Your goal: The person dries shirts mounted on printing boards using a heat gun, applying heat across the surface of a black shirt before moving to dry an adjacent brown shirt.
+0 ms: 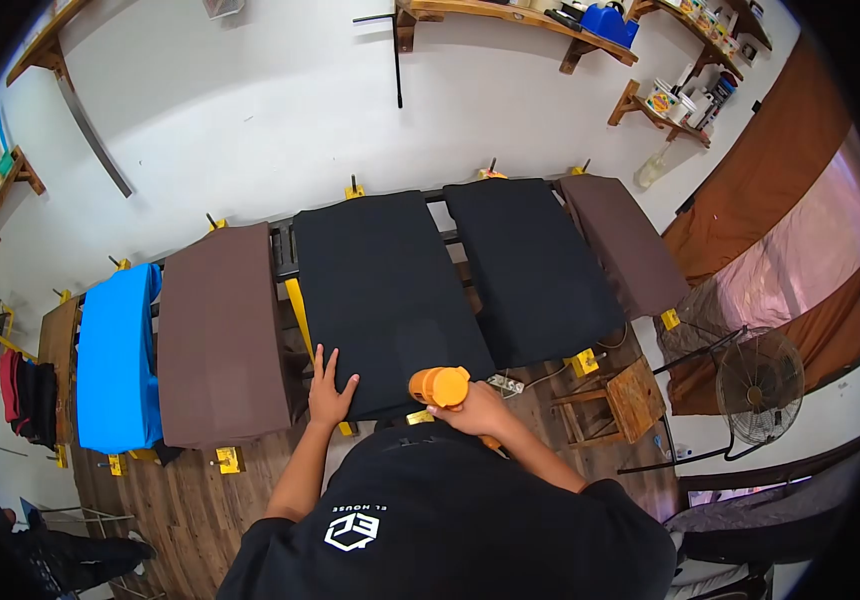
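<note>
The left hand [332, 398], fingers spread, lies at the near-left corner of a black rectangular fabric-covered panel [380, 290]. To its right, the right hand [472, 410] grips an orange plastic gun-shaped tool [438, 387] at the panel's near end. A brown rectangular fabric-covered panel [218, 340] lies left of the left hand.

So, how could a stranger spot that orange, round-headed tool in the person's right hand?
Below the white wall, find the wide black cloth with the person's left hand at its near left corner. By its near edge, the right hand grips the orange tool with a rounded head. Its orange stands out from the black cloth and small yellow bracket nearby.
</note>
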### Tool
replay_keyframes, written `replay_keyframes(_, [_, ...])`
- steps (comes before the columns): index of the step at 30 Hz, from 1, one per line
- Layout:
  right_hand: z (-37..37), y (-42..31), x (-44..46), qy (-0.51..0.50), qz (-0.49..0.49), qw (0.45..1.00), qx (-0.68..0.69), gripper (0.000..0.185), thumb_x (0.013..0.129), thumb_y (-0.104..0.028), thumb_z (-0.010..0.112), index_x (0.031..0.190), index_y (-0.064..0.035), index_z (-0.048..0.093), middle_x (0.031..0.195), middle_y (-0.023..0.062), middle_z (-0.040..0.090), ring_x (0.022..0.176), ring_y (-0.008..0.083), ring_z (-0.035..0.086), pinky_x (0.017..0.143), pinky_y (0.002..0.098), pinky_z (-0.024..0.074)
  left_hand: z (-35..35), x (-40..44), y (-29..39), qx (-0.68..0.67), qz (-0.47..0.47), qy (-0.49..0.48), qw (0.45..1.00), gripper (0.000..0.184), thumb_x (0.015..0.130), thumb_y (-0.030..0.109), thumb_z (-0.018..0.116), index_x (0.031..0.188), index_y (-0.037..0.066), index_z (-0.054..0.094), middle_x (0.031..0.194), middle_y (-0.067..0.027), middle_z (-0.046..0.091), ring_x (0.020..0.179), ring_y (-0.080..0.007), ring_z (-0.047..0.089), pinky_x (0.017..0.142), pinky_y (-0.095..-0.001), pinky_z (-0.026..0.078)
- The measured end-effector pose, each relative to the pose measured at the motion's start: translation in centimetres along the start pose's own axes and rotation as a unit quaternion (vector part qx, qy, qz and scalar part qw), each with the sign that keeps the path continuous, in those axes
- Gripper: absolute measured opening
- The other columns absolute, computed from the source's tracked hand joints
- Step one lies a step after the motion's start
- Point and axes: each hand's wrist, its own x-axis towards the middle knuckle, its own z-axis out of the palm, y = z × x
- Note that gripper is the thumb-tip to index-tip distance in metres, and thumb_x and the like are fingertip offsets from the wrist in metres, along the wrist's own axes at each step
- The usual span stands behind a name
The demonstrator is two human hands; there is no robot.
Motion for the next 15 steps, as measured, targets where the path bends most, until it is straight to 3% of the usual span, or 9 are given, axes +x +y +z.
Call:
replay_keyframes(3, [-0.2,-0.1,0.2,-0.004,-0.025,1.0,0.014,0.057,0.092,-0.06,0.075,0.12,-0.0105,0.077,0.111,0.0175,0.079,0.112,0.0411,0.073,0.096,0.0505,0.0577,0.3,0.0,-0.5,0.001,0.006,-0.002,1.0,0.073,0.099,0.036,0.074,0.162,0.01,0.047,0.178,-0.016,0.025,0.15,-0.0453,0.046,0.118,-0.0512,0.045])
replay_keyframes(5, [-1.0,0.0,-0.7,0.025,0.05,0.997,-0.062,0.057,0.091,-0.061,0.075,0.118,-0.0107,0.078,0.109,0.0182,0.079,0.111,0.0407,0.073,0.095,0.0509,0.0579,1.0,0.0,-1.3,0.029,0.041,0.025,0.998,0.075,0.1,0.042,0.072,0.163,0.013,0.045,0.178,-0.0141,0.024,0.137,-0.0501,0.056,0.111,-0.054,0.049])
replay_keyframes(6, [-1.1,1.4,-0.7,0.05,0.036,0.997,-0.045,0.057,0.09,-0.062,0.075,0.116,-0.0114,0.079,0.108,0.0187,0.079,0.109,0.0409,0.073,0.094,0.0512,0.0581,0.9,-0.1,-1.3,0.028,0.041,0.024,0.998,0.075,0.1,0.042,0.072,0.163,0.013,0.045,0.178,-0.0141,0.024,0.137,-0.0501,0.056,0.111,-0.054,0.049])
replay_keyframes(8, [-3.7,0.5,-2.4,0.048,0.107,0.992,-0.052,0.056,0.09,-0.061,0.075,0.116,-0.0119,0.079,0.108,0.0181,0.079,0.108,0.0405,0.073,0.093,0.0512,0.0581,0.8,-0.2,-1.1,0.04,0.035,0.016,0.998,0.075,0.1,0.041,0.071,0.163,0.011,0.045,0.178,-0.0162,0.023,0.136,-0.0511,0.056,0.111,-0.0545,0.048])
replay_keyframes(15, [-3.5,1.3,-2.0,0.122,0.11,0.983,-0.077,0.052,0.09,-0.059,0.076,0.108,-0.0106,0.081,0.096,0.0163,0.08,0.097,0.04,0.076,0.085,0.0498,0.06,0.9,-0.1,-1.0,0.031,0.049,0.023,0.998,0.075,0.1,0.04,0.071,0.163,0.01,0.044,0.178,-0.0174,0.022,0.137,-0.0518,0.055,0.113,-0.0543,0.047])
